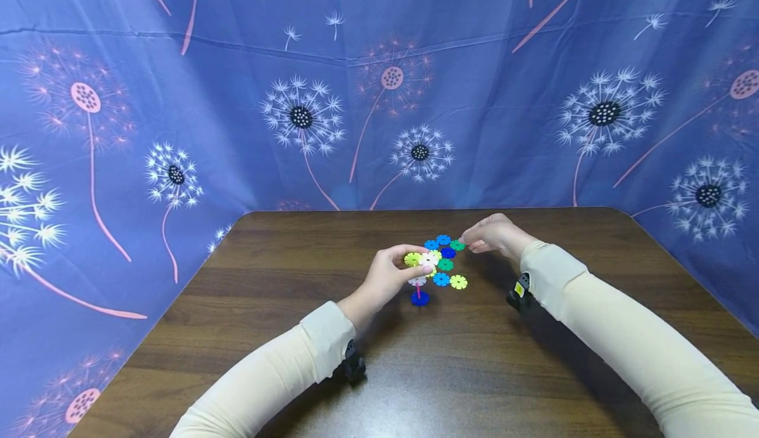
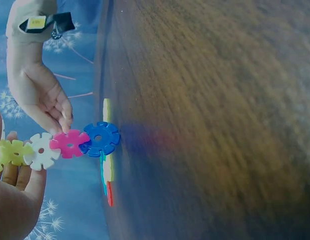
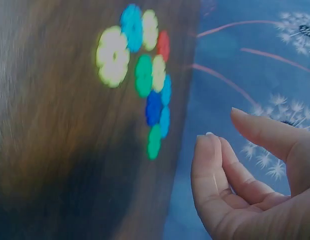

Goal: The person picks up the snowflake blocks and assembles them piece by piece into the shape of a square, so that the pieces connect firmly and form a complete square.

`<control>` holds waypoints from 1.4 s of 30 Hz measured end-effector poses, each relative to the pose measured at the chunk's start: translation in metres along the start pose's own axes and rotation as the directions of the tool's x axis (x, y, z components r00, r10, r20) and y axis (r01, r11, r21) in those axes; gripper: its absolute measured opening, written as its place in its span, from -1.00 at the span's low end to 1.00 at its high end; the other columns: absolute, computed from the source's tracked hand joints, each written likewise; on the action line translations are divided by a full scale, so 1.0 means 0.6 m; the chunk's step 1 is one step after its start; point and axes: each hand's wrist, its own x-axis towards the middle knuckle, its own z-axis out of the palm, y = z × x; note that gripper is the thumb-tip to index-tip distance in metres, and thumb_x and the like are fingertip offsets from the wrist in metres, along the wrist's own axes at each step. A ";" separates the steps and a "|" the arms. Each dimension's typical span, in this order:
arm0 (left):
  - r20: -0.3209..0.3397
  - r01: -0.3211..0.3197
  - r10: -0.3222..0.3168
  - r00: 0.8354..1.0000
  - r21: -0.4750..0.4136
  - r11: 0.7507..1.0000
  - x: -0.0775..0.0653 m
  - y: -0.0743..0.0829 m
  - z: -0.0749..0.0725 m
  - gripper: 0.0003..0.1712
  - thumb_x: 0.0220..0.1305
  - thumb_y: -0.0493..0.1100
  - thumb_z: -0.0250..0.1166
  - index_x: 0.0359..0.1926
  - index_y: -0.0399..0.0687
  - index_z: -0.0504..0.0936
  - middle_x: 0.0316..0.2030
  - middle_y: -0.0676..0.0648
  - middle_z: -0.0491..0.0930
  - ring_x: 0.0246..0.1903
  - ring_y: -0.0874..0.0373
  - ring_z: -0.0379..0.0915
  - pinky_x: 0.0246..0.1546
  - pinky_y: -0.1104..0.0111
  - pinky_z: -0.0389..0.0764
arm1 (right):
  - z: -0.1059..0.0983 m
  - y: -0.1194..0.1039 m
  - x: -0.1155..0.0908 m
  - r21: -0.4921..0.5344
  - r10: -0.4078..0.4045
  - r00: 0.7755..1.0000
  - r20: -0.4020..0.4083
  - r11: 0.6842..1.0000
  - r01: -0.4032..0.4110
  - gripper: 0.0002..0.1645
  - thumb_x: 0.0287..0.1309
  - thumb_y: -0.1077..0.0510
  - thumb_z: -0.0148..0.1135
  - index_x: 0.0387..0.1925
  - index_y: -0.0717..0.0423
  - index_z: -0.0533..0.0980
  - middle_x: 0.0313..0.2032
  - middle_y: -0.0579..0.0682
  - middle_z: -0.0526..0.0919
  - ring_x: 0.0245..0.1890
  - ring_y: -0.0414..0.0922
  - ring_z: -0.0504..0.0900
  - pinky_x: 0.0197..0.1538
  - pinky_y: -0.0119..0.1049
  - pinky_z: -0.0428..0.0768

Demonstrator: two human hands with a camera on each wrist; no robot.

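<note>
My left hand (image 1: 382,280) pinches a white flower-shaped plastic disc (image 1: 428,259), part of a chain of slotted discs. In the left wrist view the chain runs from yellow discs through a white disc (image 2: 47,159) and a pink disc (image 2: 62,145) to a blue disc (image 2: 110,145). Beyond the chain, my right hand (image 1: 498,235) hovers near a green disc (image 1: 457,245). The right wrist view shows that hand's thumb and bent fingers apart, nothing between them. Loose discs lie on the table, among them a dark blue disc (image 3: 153,107) and a yellow disc (image 3: 112,72).
The brown wooden table (image 1: 284,273) reaches back to a blue curtain (image 1: 237,128) printed with dandelions. Loose blue, green, yellow and red discs lie close together around and behind the held chain. Each wrist carries a small black camera (image 1: 354,363).
</note>
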 end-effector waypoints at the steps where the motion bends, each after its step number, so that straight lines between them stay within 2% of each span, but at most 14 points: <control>1: -0.003 -0.001 0.001 1.000 0.005 1.000 0.000 0.001 -0.001 -0.63 0.10 -0.15 0.46 -0.03 -0.10 0.70 -0.12 -0.10 0.71 -0.35 0.31 0.58 -0.22 0.28 0.65 | -0.001 0.002 0.006 -0.020 -0.007 1.000 -0.009 1.000 0.007 -0.48 0.20 0.31 0.21 0.10 0.60 0.38 -0.34 -0.06 0.73 -0.45 -0.30 0.63 -0.03 -0.21 0.66; 5: -0.007 -0.003 0.003 1.000 0.008 1.000 0.001 -0.001 -0.002 -0.64 0.11 -0.14 0.45 -0.04 -0.08 0.70 -0.14 -0.10 0.70 -0.31 0.29 0.59 -0.26 0.42 0.62 | -0.003 0.015 0.029 -0.070 -0.018 0.999 -0.037 0.997 0.016 -0.49 0.22 0.28 0.21 0.12 0.56 0.40 -0.09 0.18 0.71 -0.20 -0.05 0.69 0.12 -0.08 0.58; 8: 0.002 0.007 -0.007 1.000 -0.004 1.000 0.003 -0.005 -0.001 -0.64 0.11 -0.16 0.45 -0.03 -0.09 0.70 -0.16 -0.11 0.71 -0.32 0.29 0.60 -0.27 0.45 0.62 | -0.001 0.028 0.043 -0.094 -0.004 0.999 -0.053 0.996 -0.001 -0.46 0.23 0.25 0.22 0.15 0.53 0.40 0.10 0.29 0.59 0.07 0.16 0.58 0.20 -0.05 0.51; 12: 0.003 0.015 -0.014 1.000 -0.018 1.000 0.003 -0.007 0.001 -0.64 0.11 -0.17 0.45 -0.04 -0.09 0.70 -0.18 -0.13 0.71 -0.34 0.29 0.59 -0.27 0.43 0.62 | 0.001 0.036 0.057 -0.131 0.018 0.998 -0.067 0.991 -0.027 -0.45 0.24 0.25 0.22 0.18 0.50 0.38 0.24 0.34 0.44 0.21 0.19 0.46 0.25 -0.05 0.46; 17: -0.002 0.006 -0.006 1.000 -0.010 1.000 0.000 -0.004 0.004 -0.66 0.11 -0.16 0.45 -0.05 -0.07 0.71 -0.16 -0.12 0.71 -0.33 0.28 0.59 -0.27 0.44 0.62 | 0.002 0.044 0.071 -0.159 0.033 0.997 -0.075 0.986 -0.045 -0.47 0.21 0.29 0.23 0.18 0.47 0.41 0.26 0.35 0.40 0.21 0.16 0.46 0.20 -0.08 0.51; 24: -0.003 0.011 -0.011 1.000 0.020 1.000 -0.001 -0.003 0.002 -0.66 0.11 -0.14 0.45 -0.05 -0.03 0.71 -0.14 -0.06 0.71 -0.29 0.27 0.61 -0.27 0.45 0.61 | 0.009 0.056 0.084 -0.216 0.022 0.996 -0.091 0.976 -0.041 -0.50 0.14 0.33 0.29 0.12 0.44 0.47 0.25 0.34 0.36 0.13 0.13 0.46 -0.03 -0.22 0.61; 29: -0.006 0.000 0.000 1.000 -0.006 1.000 -0.001 -0.009 0.001 -0.65 0.12 -0.16 0.44 -0.03 -0.08 0.70 -0.15 -0.10 0.72 -0.32 0.27 0.61 -0.27 0.42 0.63 | 0.017 0.059 0.089 -0.284 -0.016 0.992 -0.128 0.958 -0.021 -0.54 0.07 0.34 0.35 0.05 0.38 0.54 0.18 0.33 0.46 0.05 0.18 0.54 0.01 -0.09 0.60; 33: 0.003 0.007 -0.007 1.000 -0.016 1.000 -0.002 -0.013 0.003 -0.65 0.13 -0.15 0.44 -0.03 -0.06 0.70 -0.16 -0.11 0.71 -0.34 0.28 0.60 -0.26 0.39 0.64 | 0.019 0.061 0.089 -0.321 -0.015 0.989 -0.149 0.946 -0.035 -0.57 0.03 0.33 0.39 -0.01 0.34 0.58 0.11 0.32 0.52 -0.08 0.14 0.60 0.03 -0.05 0.59; 42: 0.001 0.001 -0.001 1.000 -0.015 1.000 -0.003 -0.011 0.006 -0.64 0.13 -0.15 0.44 -0.02 -0.06 0.69 -0.11 -0.11 0.70 -0.30 0.25 0.62 -0.23 0.41 0.63 | 0.017 0.057 0.082 -0.319 -0.003 0.993 -0.118 0.947 -0.035 -0.61 0.06 0.31 0.36 -0.06 0.40 0.54 -0.09 0.23 0.58 -0.10 0.12 0.58 0.02 -0.04 0.57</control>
